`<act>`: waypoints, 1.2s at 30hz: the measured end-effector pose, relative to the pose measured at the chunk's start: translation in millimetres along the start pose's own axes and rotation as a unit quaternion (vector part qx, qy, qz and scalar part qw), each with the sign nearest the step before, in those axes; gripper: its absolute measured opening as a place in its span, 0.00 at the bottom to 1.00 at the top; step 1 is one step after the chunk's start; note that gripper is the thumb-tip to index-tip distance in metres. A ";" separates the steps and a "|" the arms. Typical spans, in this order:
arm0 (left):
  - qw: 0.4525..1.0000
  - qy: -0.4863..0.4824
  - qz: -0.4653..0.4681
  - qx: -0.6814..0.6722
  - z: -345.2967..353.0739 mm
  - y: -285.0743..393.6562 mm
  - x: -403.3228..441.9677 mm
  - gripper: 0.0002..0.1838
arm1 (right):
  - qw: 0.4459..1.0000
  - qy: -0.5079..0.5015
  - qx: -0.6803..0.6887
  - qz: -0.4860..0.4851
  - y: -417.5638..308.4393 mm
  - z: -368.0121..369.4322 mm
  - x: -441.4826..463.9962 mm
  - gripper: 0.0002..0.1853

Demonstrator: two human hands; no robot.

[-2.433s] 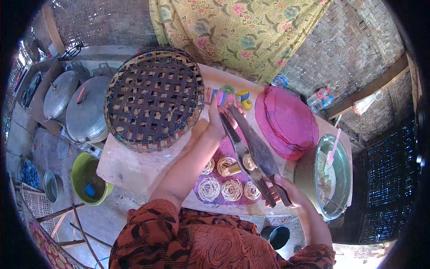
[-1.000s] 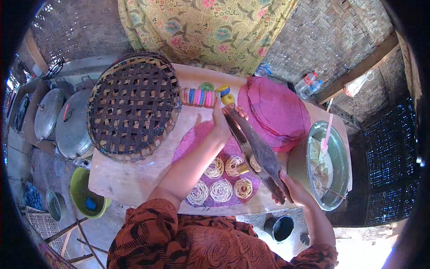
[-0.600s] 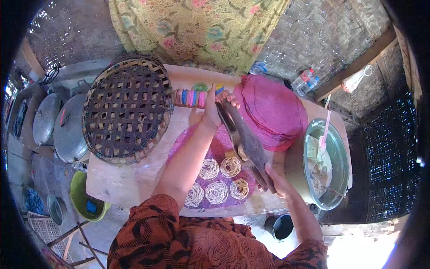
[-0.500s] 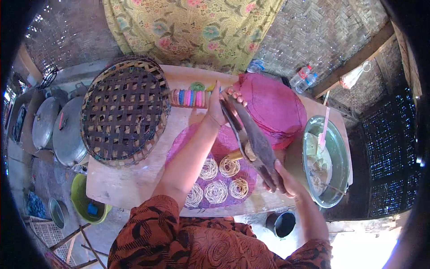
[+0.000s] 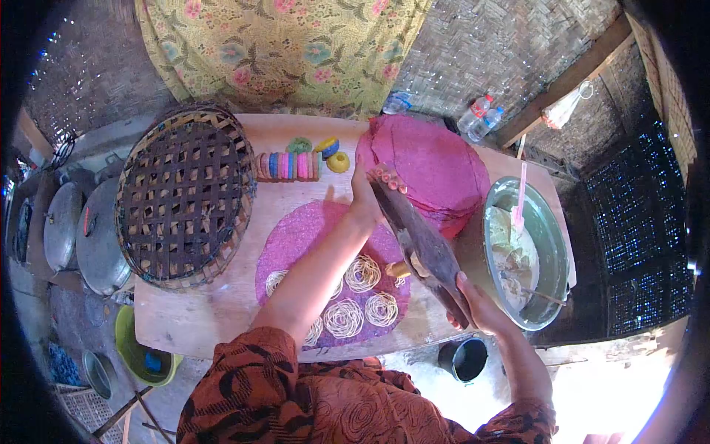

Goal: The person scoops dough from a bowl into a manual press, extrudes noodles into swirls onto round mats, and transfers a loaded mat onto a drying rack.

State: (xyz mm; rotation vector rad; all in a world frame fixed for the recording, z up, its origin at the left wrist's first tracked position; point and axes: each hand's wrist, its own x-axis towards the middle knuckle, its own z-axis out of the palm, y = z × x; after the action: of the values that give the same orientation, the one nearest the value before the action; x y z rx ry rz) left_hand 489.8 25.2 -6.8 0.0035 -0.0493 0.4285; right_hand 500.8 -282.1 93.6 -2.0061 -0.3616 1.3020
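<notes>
Both hands hold a dark wooden hand press [image 5: 421, 240] slantwise above the table. My left hand [image 5: 373, 191] is closed around its upper end, and my right hand [image 5: 481, 305] grips the lower end. A tan cylinder [image 5: 398, 270] sticks out from the press's middle, with pale dough-like material between the bars. Beneath lies a round pink sheet [image 5: 296, 237] bearing several coiled nests of pale strands, such as one nest [image 5: 344, 318]. My left forearm hides some of them.
A dark woven basket [image 5: 185, 200] stands at left. Behind are a row of coloured discs [image 5: 288, 166] and a stack of pink sheets [image 5: 429, 166]. At right, a green basin [image 5: 558, 251] holds pale dough [image 5: 514, 255] and a pink-handled tool [image 5: 521, 192]. Two bottles [image 5: 477, 115] stand behind.
The press's two bars have come closer together, narrowing the gap between them. The tan cylinder has moved slightly right over the pink sheet. The camera view has shifted.
</notes>
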 end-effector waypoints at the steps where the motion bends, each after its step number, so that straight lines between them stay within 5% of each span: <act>1: 0.999 0.013 -0.015 -0.030 3.9 -5.9 -6.9 0.29 | 1.000 -0.002 0.009 0.020 -5.5 -0.5 -12.3 0.39; 12: 0.999 -0.013 -0.041 -0.015 15.5 -0.6 6.4 0.30 | 0.999 0.039 -0.018 -0.016 -7.1 3.6 -12.6 0.38; 18: 0.996 0.081 -0.029 -0.030 -5.1 -21.0 -10.2 0.30 | 0.998 0.056 -0.019 0.030 1.6 -3.2 -22.1 0.35; 27: 0.999 -0.027 -0.025 0.034 -35.2 18.9 13.3 0.27 | 0.995 0.067 -0.055 -0.050 20.2 13.8 48.2 0.34; 30: 0.997 -0.056 -0.030 0.039 -20.1 33.4 20.8 0.29 | 0.998 -0.031 0.048 -0.012 4.6 9.7 53.1 0.35; 36: 0.998 0.045 0.041 0.017 -25.2 38.6 28.8 0.28 | 0.999 -0.008 -0.037 0.013 -32.6 0.7 66.1 0.34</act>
State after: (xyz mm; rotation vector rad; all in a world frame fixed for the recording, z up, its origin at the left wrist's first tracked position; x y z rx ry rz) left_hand 501.1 72.6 -30.8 0.0152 0.0475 0.5104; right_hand 534.7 -220.7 70.8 -2.0688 -0.3981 1.3402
